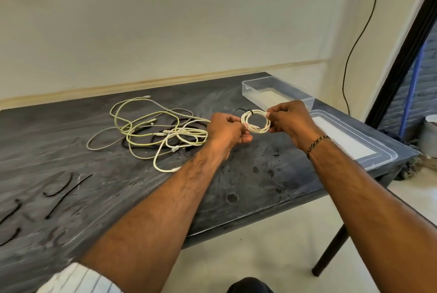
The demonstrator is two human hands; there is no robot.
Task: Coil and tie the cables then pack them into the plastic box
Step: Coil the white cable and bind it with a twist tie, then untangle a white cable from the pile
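Both hands [228, 128] [287, 118] pinching white cable coil [255, 122] above counter [248, 174]; black tie [241, 110] loose, loops may spring apart.

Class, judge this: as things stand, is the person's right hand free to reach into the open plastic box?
Probably yes. The plastic box lies open just beyond the right hand, with nothing between them, but that hand and the left hand both grip the coiled cable.
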